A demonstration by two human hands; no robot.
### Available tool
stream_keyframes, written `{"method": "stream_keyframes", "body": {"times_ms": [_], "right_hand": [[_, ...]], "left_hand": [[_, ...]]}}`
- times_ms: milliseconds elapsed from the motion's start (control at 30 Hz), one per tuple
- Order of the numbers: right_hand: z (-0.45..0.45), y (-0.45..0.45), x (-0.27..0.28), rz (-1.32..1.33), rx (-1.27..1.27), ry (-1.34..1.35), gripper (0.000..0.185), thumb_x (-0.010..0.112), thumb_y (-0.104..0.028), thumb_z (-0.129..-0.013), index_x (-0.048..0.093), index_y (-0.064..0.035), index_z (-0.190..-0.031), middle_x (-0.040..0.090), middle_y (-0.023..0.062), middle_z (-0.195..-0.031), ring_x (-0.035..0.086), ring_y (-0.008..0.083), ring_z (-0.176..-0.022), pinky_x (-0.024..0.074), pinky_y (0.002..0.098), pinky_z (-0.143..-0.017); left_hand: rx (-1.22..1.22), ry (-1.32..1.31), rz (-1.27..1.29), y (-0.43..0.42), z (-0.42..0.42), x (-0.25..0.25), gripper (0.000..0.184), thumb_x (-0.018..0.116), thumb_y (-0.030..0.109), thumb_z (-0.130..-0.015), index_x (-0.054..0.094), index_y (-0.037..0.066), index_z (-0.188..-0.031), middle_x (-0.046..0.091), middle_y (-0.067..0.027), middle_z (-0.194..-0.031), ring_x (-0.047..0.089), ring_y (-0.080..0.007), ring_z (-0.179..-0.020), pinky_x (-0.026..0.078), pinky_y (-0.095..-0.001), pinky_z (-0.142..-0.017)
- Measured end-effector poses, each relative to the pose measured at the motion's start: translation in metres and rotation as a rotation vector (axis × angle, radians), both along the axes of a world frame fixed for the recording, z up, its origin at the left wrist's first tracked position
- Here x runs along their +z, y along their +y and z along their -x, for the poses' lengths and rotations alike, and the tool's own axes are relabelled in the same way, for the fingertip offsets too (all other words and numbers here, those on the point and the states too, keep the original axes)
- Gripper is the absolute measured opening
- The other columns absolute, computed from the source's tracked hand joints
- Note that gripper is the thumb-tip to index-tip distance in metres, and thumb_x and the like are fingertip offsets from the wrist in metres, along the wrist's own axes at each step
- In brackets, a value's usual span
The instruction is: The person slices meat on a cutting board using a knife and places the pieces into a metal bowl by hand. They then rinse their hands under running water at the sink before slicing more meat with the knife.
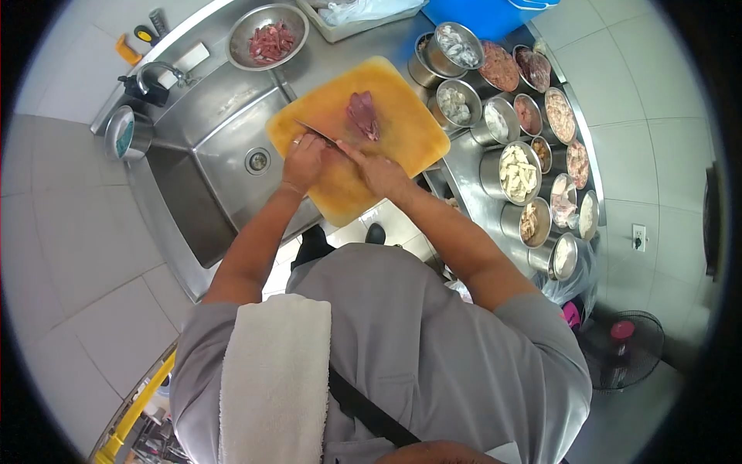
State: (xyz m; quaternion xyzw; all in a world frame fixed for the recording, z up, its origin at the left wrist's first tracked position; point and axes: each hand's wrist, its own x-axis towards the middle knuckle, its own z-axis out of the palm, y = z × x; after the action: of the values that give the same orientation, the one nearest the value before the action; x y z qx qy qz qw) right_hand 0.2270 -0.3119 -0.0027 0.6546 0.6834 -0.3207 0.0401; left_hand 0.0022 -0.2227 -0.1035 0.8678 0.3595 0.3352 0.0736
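Note:
A yellow-orange cutting board (417, 131) lies across the sink edge and the steel counter. My right hand (376, 172) is closed around the handle of a knife (315, 130), whose blade points to the far left over the board. Close beside the blade, my left hand (304, 161) has its fingers curled down onto the board. Under those fingers is a small reddish piece of meat (331, 157), mostly hidden by the hands and knife. Farther up the board rests a larger dark red piece of meat (362, 116), apart from both hands.
A steel bowl (238, 48) holding cut red meat stands beyond the sink (224, 147). Several steel containers of meat and pale food, one a pot of light strips (518, 172), crowd the right counter. Behind them is a blue bin (479, 17). A faucet (158, 68) is at the left.

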Motion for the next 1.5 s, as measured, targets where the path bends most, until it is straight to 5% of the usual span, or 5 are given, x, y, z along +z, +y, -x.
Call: {"method": "stream_keyframes", "body": {"times_ms": [433,533,700,1033,1500], "right_hand": [[-0.081,-0.074,0.025,-0.109,-0.508,0.326,0.085,0.065,-0.011,-0.108,0.028,-0.0423,-0.178,0.078,0.0236,-0.098,0.074,0.0315,-0.076,0.0613,0.0476,-0.083],[-0.071,-0.084,0.035,-0.08,-0.64,0.289,0.083,0.062,-0.007,-0.112,0.025,-0.0381,-0.18,0.079,0.0205,-0.125,0.076,0.0258,-0.096,0.061,0.0391,-0.092],[-0.047,-0.117,0.043,-0.067,-0.939,0.485,0.084,0.059,-0.007,-0.113,0.021,-0.0363,-0.181,0.064,0.0053,-0.082,0.053,0.0105,-0.053,0.0496,0.0328,-0.05],[-0.065,-0.154,0.015,-0.108,-0.911,0.535,0.083,0.057,-0.01,-0.114,0.018,-0.0387,-0.181,0.051,-0.0007,-0.066,0.05,0.0111,-0.05,0.0483,0.0312,-0.047],[-0.108,-0.168,0.017,-0.115,-0.938,0.644,0.085,0.062,-0.011,-0.111,0.025,-0.0443,-0.179,0.053,0.0016,-0.068,0.052,0.0138,-0.051,0.0504,0.0355,-0.05]], "left_hand": [[-0.424,0.417,0.115,0.063,-0.014,0.008,0.019,0.072,0.02,-0.096,0.072,0.007,-0.111,0.07,-0.0142,-0.117,0.069,-0.0406,-0.112,0.058,-0.0505,-0.096],[-0.452,0.342,0.265,0.082,-0.038,0.036,0.023,0.071,0.018,-0.094,0.073,0.008,-0.115,0.069,-0.0163,-0.12,0.07,-0.041,-0.114,0.058,-0.0512,-0.1],[-0.587,0.284,0.192,0.072,-0.075,0.065,0.029,0.075,0.014,-0.09,0.073,0.013,-0.119,0.066,-0.0158,-0.126,0.067,-0.0411,-0.113,0.056,-0.0531,-0.102],[-0.537,0.564,0.325,0.059,-0.074,0.041,0.022,0.074,0.027,-0.097,0.079,0.015,-0.114,0.072,-0.015,-0.123,0.074,-0.0414,-0.107,0.06,-0.0508,-0.095],[-0.343,-1.018,1.407,0.171,0.004,0.163,0.019,0.064,-0.003,-0.098,0.063,0.013,-0.106,0.074,-0.0066,-0.107,0.067,-0.0138,-0.079,0.05,-0.0256,-0.063]]}}
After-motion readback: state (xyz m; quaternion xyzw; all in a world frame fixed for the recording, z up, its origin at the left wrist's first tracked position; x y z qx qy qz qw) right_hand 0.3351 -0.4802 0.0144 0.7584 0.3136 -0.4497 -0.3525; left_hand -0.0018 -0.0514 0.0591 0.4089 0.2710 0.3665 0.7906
